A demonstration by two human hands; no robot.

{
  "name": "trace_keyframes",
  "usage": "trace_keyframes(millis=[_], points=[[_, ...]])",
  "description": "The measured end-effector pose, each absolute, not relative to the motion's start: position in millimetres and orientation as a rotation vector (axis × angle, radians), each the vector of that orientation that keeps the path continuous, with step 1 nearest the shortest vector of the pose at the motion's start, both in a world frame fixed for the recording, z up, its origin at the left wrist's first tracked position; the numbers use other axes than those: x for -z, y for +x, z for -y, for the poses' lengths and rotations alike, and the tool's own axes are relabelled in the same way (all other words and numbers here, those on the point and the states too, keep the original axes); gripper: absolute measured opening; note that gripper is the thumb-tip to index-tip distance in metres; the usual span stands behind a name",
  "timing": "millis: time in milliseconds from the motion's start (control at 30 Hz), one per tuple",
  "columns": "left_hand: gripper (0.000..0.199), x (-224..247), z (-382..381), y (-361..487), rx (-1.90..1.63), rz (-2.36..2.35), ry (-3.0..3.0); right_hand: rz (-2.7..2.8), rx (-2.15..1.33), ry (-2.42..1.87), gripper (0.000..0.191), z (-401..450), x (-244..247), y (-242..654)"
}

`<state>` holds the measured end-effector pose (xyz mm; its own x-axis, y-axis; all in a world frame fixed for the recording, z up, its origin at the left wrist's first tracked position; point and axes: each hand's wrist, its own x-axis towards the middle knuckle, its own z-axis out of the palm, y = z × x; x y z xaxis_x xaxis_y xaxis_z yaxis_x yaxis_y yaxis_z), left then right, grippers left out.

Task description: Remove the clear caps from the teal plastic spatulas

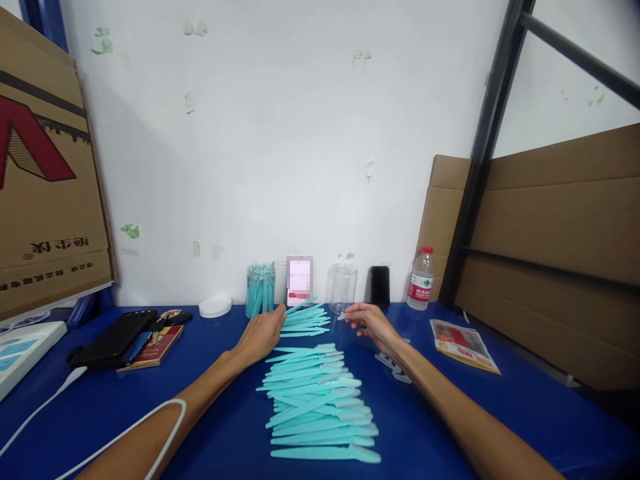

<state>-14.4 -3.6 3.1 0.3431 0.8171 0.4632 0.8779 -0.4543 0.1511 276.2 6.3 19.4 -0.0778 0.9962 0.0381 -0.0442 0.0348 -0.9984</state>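
Many turquoise eyebrow razors (320,400) with pale caps lie in a long row on the blue table, handles to the left. A smaller group of razors (305,323) lies beyond them. My left hand (263,331) is at the handle ends of that far group, its fingers closed around a razor handle; the fingertips are partly hidden. My right hand (371,325) pinches a small translucent cap (342,317) between thumb and forefinger, to the right of the far group. Several loose translucent caps (393,367) lie below my right wrist.
Along the wall stand a jar (261,291) full of turquoise razors, a phone (299,280) with its screen lit, a clear jar (344,288), a dark phone (380,286) and a water bottle (421,280). A white lid (215,307), black power bank (117,337) and packet (465,345) lie around.
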Motion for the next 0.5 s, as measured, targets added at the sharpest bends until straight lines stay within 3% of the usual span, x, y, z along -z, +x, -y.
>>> trace_keyframes(millis=[500], points=[[0.031,-15,14,-1,0.863,1.427,-2.487,1.281,-1.243,-1.068,0.014,-4,-23,274]])
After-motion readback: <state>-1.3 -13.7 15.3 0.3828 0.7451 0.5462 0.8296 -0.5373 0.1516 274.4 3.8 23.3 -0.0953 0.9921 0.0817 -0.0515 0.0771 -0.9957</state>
